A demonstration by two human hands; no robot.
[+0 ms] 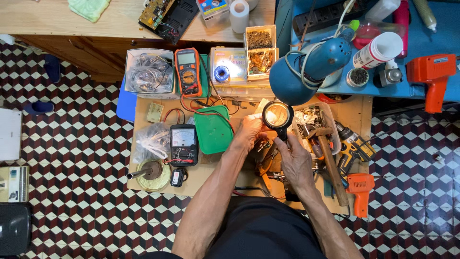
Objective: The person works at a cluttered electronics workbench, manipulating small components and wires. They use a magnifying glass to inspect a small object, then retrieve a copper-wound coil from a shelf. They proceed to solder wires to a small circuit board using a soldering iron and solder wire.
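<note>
**Magnifier in my hands, over a crowded desk**

I count one magnifying glass (278,115), and it sits between my two hands above the middle of the low wooden desk (143,108). My right hand (294,160) is wrapped around its black handle from below, fingers pressed together on it. My left hand (249,132) is up against the left side of the round black rim; its fingertips are curled in there, but I cannot tell whether they pinch the rim or something small behind it. The lens is round, ringed in black, and glows a warm yellow-tan under the blue desk lamp (311,64), whose shade hangs just above it.

Two meters lie to my left: an orange-cased digital multimeter (188,72) further back, and a black analog meter (183,144) with a white dial nearer me. Between the analog meter and my left hand is one green lid (213,129), flat on the desk. Red leads trail between the meters.

Two orange tools show on my right: an orange glue gun (359,189) at the desk's near edge, and an orange heat gun (433,76) on the blue desk (448,29) further back. One cordless drill (352,148), black and yellow, lies beside one wooden-handled hammer (330,160), whose head rests on a clear tray of metal parts (309,120). One roll of tape (153,175) sits at the near left corner.
</note>
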